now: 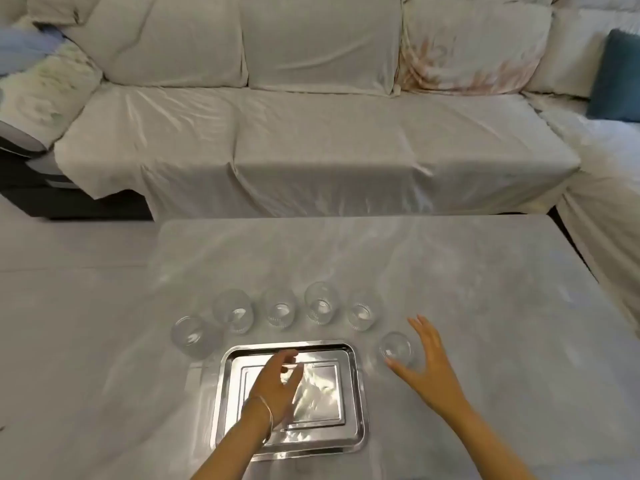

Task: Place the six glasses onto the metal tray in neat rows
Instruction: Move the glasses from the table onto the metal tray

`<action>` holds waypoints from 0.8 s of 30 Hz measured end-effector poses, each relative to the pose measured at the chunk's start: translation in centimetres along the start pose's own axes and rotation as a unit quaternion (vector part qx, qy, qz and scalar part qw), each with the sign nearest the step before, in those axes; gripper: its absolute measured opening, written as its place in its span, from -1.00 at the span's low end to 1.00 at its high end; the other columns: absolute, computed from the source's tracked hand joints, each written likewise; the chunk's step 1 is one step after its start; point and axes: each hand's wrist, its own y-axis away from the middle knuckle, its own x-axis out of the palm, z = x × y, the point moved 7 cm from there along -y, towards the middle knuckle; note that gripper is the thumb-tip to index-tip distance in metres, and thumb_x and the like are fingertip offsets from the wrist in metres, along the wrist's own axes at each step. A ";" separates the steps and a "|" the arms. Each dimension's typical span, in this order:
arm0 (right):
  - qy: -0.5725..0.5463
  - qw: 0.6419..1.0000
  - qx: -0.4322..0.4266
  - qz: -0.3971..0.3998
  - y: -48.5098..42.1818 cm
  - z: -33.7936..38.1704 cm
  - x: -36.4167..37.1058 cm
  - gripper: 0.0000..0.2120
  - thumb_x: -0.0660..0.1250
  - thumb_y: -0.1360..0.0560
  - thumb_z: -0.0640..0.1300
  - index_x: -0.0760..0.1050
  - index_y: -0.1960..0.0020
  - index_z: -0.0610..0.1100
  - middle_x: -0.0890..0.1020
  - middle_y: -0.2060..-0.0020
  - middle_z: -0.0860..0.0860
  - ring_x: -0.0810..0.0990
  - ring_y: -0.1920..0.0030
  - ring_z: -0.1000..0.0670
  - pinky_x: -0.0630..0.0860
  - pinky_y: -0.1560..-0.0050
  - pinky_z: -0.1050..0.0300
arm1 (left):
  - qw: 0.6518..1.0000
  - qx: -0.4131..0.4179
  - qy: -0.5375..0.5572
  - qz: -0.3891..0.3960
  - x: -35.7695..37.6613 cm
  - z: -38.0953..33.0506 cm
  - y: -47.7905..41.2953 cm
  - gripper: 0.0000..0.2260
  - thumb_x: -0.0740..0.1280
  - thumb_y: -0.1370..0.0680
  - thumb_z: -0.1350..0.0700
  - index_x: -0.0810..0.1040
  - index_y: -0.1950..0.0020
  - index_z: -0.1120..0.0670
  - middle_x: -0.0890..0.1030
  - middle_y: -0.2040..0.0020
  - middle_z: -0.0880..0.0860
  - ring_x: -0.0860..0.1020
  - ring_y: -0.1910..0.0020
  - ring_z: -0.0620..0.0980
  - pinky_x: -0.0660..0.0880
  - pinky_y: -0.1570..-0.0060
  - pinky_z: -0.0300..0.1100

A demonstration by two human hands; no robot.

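A shiny rectangular metal tray point(356, 393) lies on the grey table point(450, 271) near the front edge, with nothing standing on it. Several clear glasses stand on the table in an arc behind and beside it: one at far left point(192, 336), a back row with a wide glass point(232, 310), a ribbed glass point(280, 311) and a tall glass point(320, 306), then another ribbed glass point(362, 315). A low glass point(396, 348) stands right of the tray. My right hand point(427, 365) is spread open around that low glass, fingers beside it. My left hand point(277, 379) hovers over the tray, fingers loosely apart, holding nothing.
A sofa point(311, 140) under a pale cover runs along the far side of the table, with a blue cushion point(614, 77) at right. The table's right half holds nothing but the cloth. Floor lies to the left of the table.
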 end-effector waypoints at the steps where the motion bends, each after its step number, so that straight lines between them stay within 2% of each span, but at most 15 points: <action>1: -0.004 1.000 -0.007 -0.009 -0.6 -1.0 0.7 -0.18 0.51 -0.31 0.05 0.17 -0.45 0.05 0.17 -0.48 0.09 0.16 -0.42 0.17 0.15 -0.36 0.22 | 0.999 0.031 -0.025 0.006 1.0 0.1 -0.9 -0.75 0.26 -0.54 0.01 0.44 -0.22 -0.06 0.50 -0.18 -0.07 0.48 -0.11 -0.15 0.37 -0.07 -0.39; 3: -0.003 1.000 0.001 -0.013 -2.0 -3.4 2.0 -0.16 0.53 -0.31 0.00 0.16 -0.46 0.04 0.20 -0.46 0.08 0.19 -0.40 0.16 0.17 -0.35 0.22 | 0.991 0.095 -0.095 0.009 2.4 0.6 -2.9 -0.66 0.26 -0.52 -0.06 0.38 -0.29 -0.10 0.43 -0.24 -0.11 0.41 -0.07 -0.33 0.27 -0.04 -0.58; 4: -0.009 1.000 0.010 -0.011 -2.7 -4.6 2.9 -0.17 0.53 -0.31 -0.01 0.17 -0.45 0.05 0.24 -0.44 0.10 0.23 -0.39 0.15 0.20 -0.33 0.21 | 0.983 0.128 -0.133 0.012 3.0 0.8 -3.8 -0.61 0.26 -0.51 -0.10 0.35 -0.32 -0.10 0.40 -0.27 -0.11 0.37 -0.11 -0.36 0.22 -0.08 -0.60; 5: -0.029 0.999 0.009 -0.014 -3.2 -6.0 4.0 -0.19 0.53 -0.31 -0.03 0.18 -0.44 0.07 0.29 -0.40 0.12 0.29 -0.36 0.14 0.25 -0.32 0.20 | 0.969 0.168 -0.178 0.019 4.0 1.4 -4.8 -0.56 0.24 -0.51 -0.14 0.31 -0.37 -0.09 0.36 -0.34 -0.10 0.34 -0.22 -0.30 0.18 -0.19 -0.54; 7: -0.057 0.998 -0.002 -0.026 -3.7 -7.8 5.6 -0.24 0.54 -0.31 -0.08 0.25 -0.40 0.08 0.42 -0.30 0.15 0.42 -0.27 0.13 0.34 -0.29 0.15 | 0.933 0.223 -0.281 0.029 5.7 3.1 -6.5 -0.42 0.19 -0.49 -0.24 0.18 -0.46 -0.09 0.22 -0.48 -0.10 0.15 -0.45 -0.12 0.03 -0.42 -0.27; 10: -0.062 0.993 -0.042 -0.087 -4.1 -9.3 6.4 -0.32 0.56 -0.27 -0.10 0.34 -0.30 0.11 0.49 -0.15 0.24 0.47 -0.16 0.28 0.41 -0.18 0.21 | 0.893 0.239 -0.379 0.034 7.2 5.8 -8.6 -0.28 0.08 -0.43 -0.38 -0.02 -0.50 -0.12 0.01 -0.54 -0.11 -0.06 -0.52 -0.07 -0.21 -0.48 -0.11; 12: -0.079 0.988 -0.059 -0.117 -4.1 -9.9 6.7 -0.28 0.57 -0.24 -0.06 0.33 -0.31 0.11 0.48 -0.14 0.31 0.46 -0.15 0.33 0.38 -0.11 0.33 | 0.878 0.242 -0.412 0.032 8.0 7.2 -9.3 -0.22 0.02 -0.39 -0.44 -0.10 -0.50 -0.13 -0.05 -0.55 -0.12 -0.12 -0.52 -0.06 -0.29 -0.46 -0.06; 15: -0.110 0.981 -0.075 -0.142 -3.7 -10.8 6.9 -0.19 0.55 -0.17 0.05 0.27 -0.33 0.13 0.47 -0.10 0.43 0.45 -0.14 0.37 0.38 -0.06 0.38 | 0.868 0.246 -0.430 0.019 8.5 8.6 -10.1 -0.17 -0.03 -0.34 -0.49 -0.15 -0.50 -0.13 -0.09 -0.55 -0.12 -0.15 -0.52 -0.05 -0.33 -0.45 -0.03; 19: -0.120 0.980 -0.070 -0.145 -3.2 -11.7 7.4 -0.25 0.53 -0.12 0.11 0.32 -0.25 0.11 0.50 -0.10 0.27 0.48 -0.14 0.30 0.39 -0.18 0.21 | 0.864 0.262 -0.430 0.002 8.3 9.2 -10.4 -0.15 -0.04 -0.34 -0.49 -0.14 -0.51 -0.10 -0.08 -0.55 -0.11 -0.15 -0.52 -0.05 -0.33 -0.45 -0.03; 21: -0.110 0.980 -0.075 -0.145 -2.9 -11.2 7.4 -0.33 0.54 -0.16 0.05 0.36 -0.21 0.05 0.52 -0.08 0.21 0.52 -0.11 0.20 0.42 -0.22 0.12 | 0.862 0.267 -0.431 -0.014 7.7 9.5 -10.0 -0.15 -0.03 -0.34 -0.49 -0.14 -0.51 -0.09 -0.08 -0.56 -0.10 -0.16 -0.52 -0.04 -0.33 -0.45 -0.02; 23: -0.108 0.977 -0.086 -0.160 -2.4 -10.3 7.0 -0.37 0.58 -0.21 -0.05 0.39 -0.20 0.01 0.54 -0.08 0.13 0.54 -0.13 0.08 0.42 -0.17 0.15 | 0.862 0.263 -0.433 -0.025 6.9 10.0 -9.4 -0.12 -0.06 -0.31 -0.51 -0.16 -0.50 -0.09 -0.10 -0.56 -0.08 -0.17 -0.53 -0.02 -0.32 -0.45 0.00; 24: -0.115 0.974 -0.096 -0.170 -2.0 -9.7 6.7 -0.37 0.58 -0.21 -0.05 0.39 -0.20 0.02 0.55 -0.08 0.13 0.54 -0.14 0.08 0.42 -0.14 0.20 | 0.862 0.260 -0.434 -0.030 6.5 10.2 -9.1 -0.09 -0.09 -0.28 -0.53 -0.18 -0.50 -0.09 -0.11 -0.56 -0.07 -0.17 -0.53 -0.01 -0.32 -0.44 0.00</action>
